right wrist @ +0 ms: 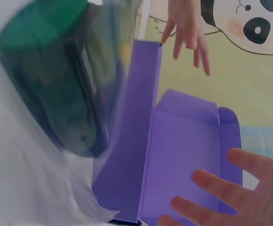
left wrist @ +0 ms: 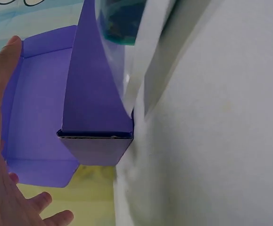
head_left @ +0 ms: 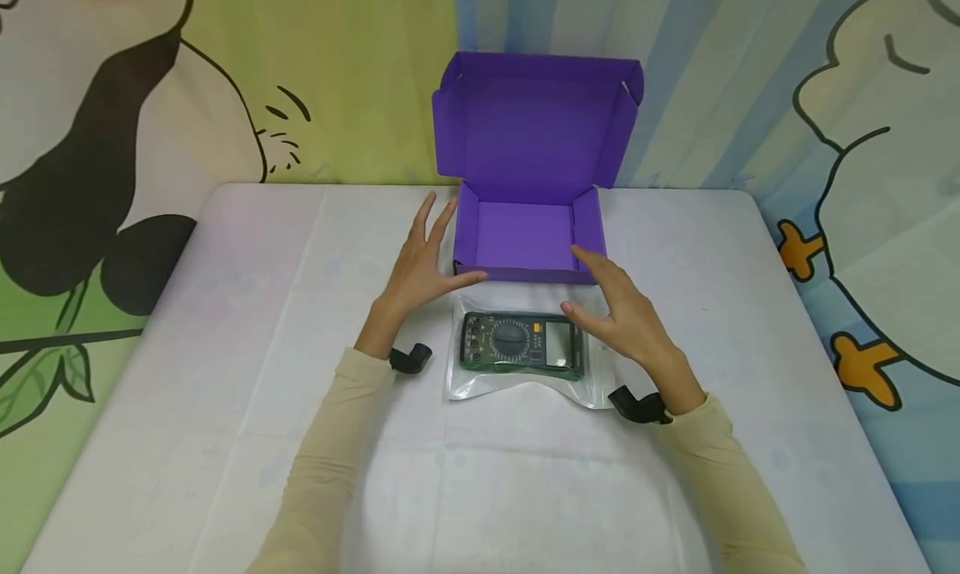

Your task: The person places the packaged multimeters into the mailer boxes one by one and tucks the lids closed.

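Beige sleeves (head_left: 322, 457) point forward, left hand (head_left: 417, 272) and right hand (head_left: 628, 321) spread, grasping nothing. Between the wrists (head_left: 378, 328) lies a bagged digital multimeter (head_left: 521, 345); beyond, a purple mailer box (head_left: 525, 234), lid (head_left: 536, 128) raised, likely for access.

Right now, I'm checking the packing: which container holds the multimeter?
The clear bag in front of the purple box: the multimeter lies inside it, not the box.

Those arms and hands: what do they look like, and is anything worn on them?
Both arms have long, plain beige sleeves. The left hand and right hand wear no gloves; a small black device sits at each wrist.
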Available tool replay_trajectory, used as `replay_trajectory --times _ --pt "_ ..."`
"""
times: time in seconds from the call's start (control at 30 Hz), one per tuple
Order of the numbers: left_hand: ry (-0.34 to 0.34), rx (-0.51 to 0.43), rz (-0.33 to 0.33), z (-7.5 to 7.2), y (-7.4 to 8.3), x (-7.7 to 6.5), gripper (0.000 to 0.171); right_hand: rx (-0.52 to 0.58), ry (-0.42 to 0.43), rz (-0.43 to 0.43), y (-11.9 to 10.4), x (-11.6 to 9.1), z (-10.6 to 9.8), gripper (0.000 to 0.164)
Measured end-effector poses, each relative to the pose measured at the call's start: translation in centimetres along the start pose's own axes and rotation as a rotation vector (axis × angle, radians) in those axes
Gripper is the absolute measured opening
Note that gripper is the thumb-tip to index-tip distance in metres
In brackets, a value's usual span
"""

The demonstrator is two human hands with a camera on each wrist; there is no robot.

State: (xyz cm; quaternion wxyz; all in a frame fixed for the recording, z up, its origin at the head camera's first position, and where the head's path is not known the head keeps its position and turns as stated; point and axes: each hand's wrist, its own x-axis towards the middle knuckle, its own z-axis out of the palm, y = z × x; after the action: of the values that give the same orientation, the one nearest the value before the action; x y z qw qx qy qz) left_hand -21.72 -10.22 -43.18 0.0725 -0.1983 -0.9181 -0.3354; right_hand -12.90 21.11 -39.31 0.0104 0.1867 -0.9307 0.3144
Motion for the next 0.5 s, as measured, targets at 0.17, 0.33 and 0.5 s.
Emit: replay_trajectory --times 0.17,0.33,0.5 --pt "0.001 -0.081 -0.006 0.7 -0.3 0.0 0.117 0.024 -0.050 -0.003 0.2 -0.5 0.4 0.076" --pt "-0.035 -0.192 -0.040 1.2 -0.6 0.0 0.113 0.053 -0.087 0.004 0.2 -1.3 0.7 0.075" --pt "-0.085 -0.291 -0.054 1.9 -1.0 -0.1 0.109 0.065 -0.112 0.003 0.1 -2.3 1.0 0.074"
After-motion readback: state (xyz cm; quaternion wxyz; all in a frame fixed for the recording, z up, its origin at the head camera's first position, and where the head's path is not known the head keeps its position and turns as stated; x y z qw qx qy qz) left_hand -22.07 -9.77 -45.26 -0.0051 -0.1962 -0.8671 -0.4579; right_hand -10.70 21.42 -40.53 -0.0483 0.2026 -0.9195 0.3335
